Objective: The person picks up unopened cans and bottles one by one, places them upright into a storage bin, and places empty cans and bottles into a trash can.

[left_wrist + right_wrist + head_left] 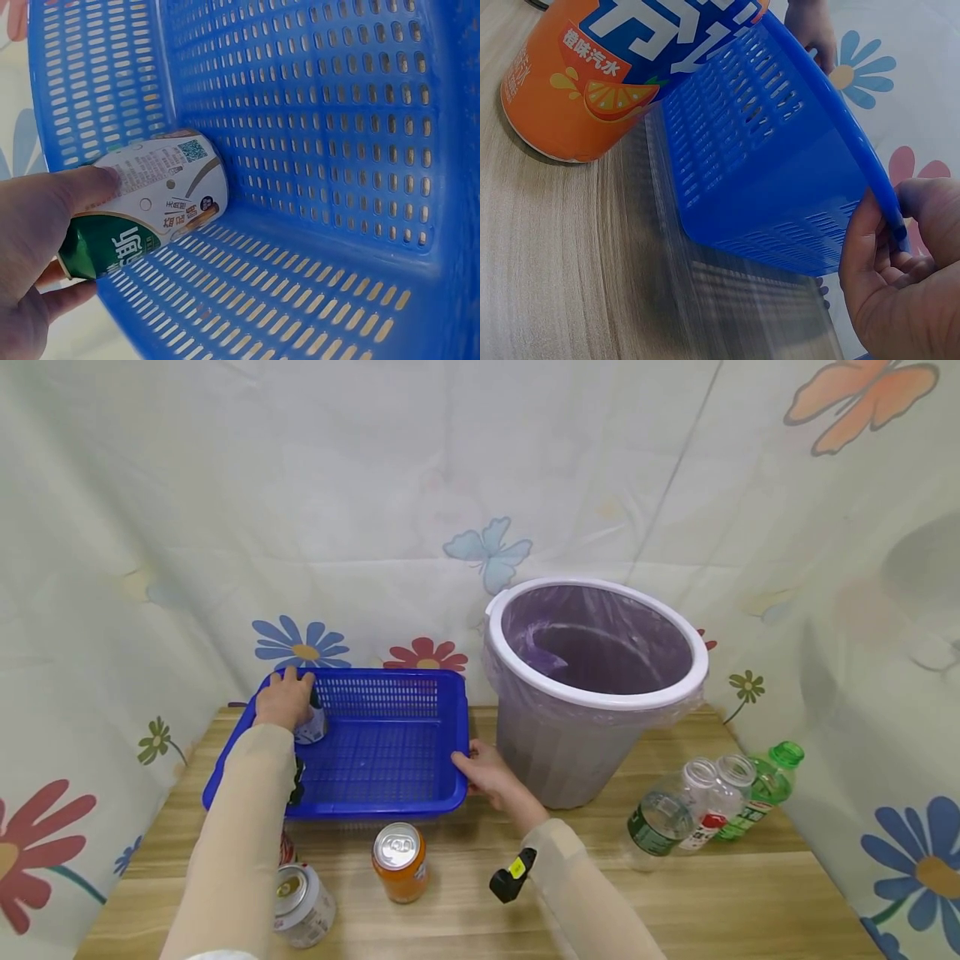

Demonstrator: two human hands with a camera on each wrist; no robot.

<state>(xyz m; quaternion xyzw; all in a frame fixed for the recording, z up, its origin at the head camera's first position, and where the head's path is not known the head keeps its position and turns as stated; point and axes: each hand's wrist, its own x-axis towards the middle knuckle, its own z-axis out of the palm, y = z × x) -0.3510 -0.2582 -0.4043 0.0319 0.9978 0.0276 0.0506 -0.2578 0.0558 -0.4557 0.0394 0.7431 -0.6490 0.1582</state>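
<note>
Wood-grain tabletop [450, 918] below, blue slotted basket [386, 764]: left hand [283, 700] curled round the roughly upright white-and-green can [169, 195] near its far-left corner, right hand [489, 770] well apart, pinching its right rim.

Smooth plastic basket [390, 768] (slightly glossy), metal can [399, 853], wooden tabletop [750, 910]

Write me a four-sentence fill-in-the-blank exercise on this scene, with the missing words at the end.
1. The left hand holds a can inside the basket, whose colour is ____.
2. Of basket and bin, the right hand grips the ____.
3. The bin's rim is coloured ____.
4. Right of the bin, the bottles number ____.

Missing words: blue; basket; white; three.
</note>
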